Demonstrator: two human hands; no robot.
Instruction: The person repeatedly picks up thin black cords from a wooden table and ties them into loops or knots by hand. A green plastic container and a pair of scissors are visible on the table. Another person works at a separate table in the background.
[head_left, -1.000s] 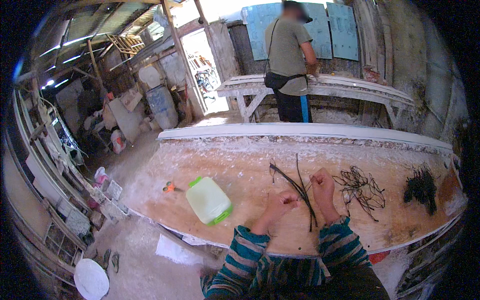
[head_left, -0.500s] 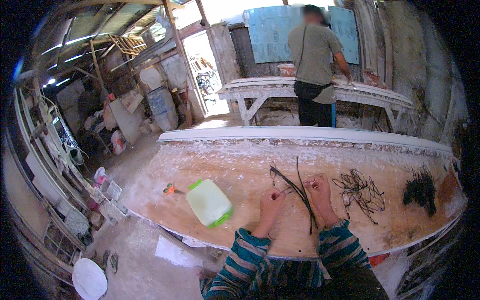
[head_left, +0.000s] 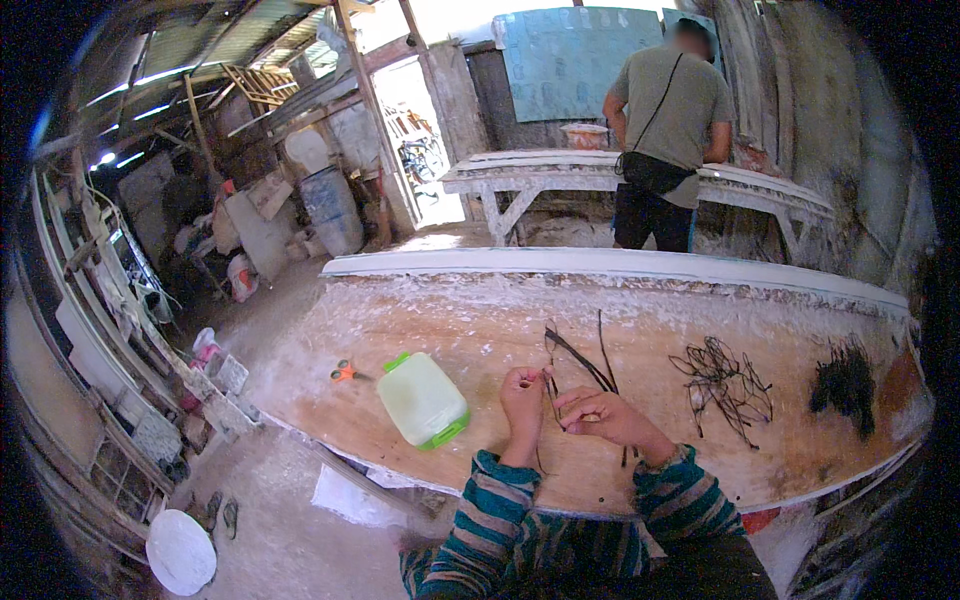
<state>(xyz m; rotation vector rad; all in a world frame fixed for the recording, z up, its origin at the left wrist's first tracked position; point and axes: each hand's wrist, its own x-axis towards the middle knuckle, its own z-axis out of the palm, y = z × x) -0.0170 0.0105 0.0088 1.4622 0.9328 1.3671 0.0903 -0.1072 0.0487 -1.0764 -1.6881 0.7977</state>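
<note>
Slanting slightly, the held cord runs near-to-far.

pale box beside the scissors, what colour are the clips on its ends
The clips are bright green, shown in the head view.

1. I am in a rough workshop: my worktable, across the lower middle of the frame, is bare board smeared with white residue.
2. On it lie orange-handled scissors, at centre left, and a tangle of black cord, at centre right.
3. At upper right, a co-worker stands at a second long, white-spattered bench.
4. At upper left, I see corrugated roofing over rough timber, with a blue drum below.
</note>
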